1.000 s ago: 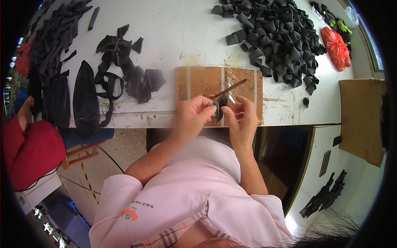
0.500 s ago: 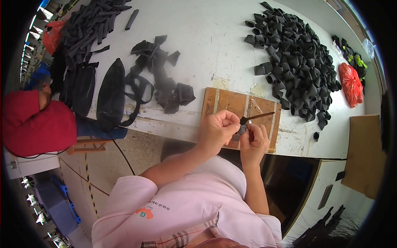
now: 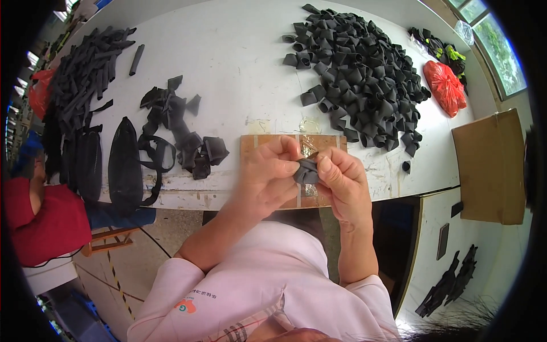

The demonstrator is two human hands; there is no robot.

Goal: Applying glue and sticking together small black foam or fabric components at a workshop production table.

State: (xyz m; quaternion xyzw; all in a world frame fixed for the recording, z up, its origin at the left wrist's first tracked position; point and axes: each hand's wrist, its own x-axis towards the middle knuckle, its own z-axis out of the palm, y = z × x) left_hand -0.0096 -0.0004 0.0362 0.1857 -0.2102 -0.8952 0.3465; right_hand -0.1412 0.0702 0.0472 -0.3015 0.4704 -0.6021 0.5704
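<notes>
Between my two hands, above the wooden board [image 3: 248,149], is a small folded piece of dark grey fabric [image 3: 307,172]. My left hand [image 3: 265,176] pinches its left edge with thumb and index finger. On the opposite edge my right hand [image 3: 346,183] grips it between thumb and curled fingers. A thin dark tip shows just above the fabric, too little of it to name. Clear tape runs over the board behind my hands. To the left of the board lie several loose dark fabric pieces [image 3: 213,150].
A large heap of dark fabric loops [image 3: 364,85] covers the table's right side. Rolled dark strips [image 3: 85,65] and black mesh pouches [image 3: 124,165] lie at left. A red plastic bag [image 3: 444,88] and cardboard box [image 3: 490,171] stand at right. A person's red sleeve [image 3: 43,222] is at far left.
My head view has shifted, and my hands appear raised and larger. The thin brown stick beside my right hand no longer shows at length. More of the grey fabric is visible between my fingers.
</notes>
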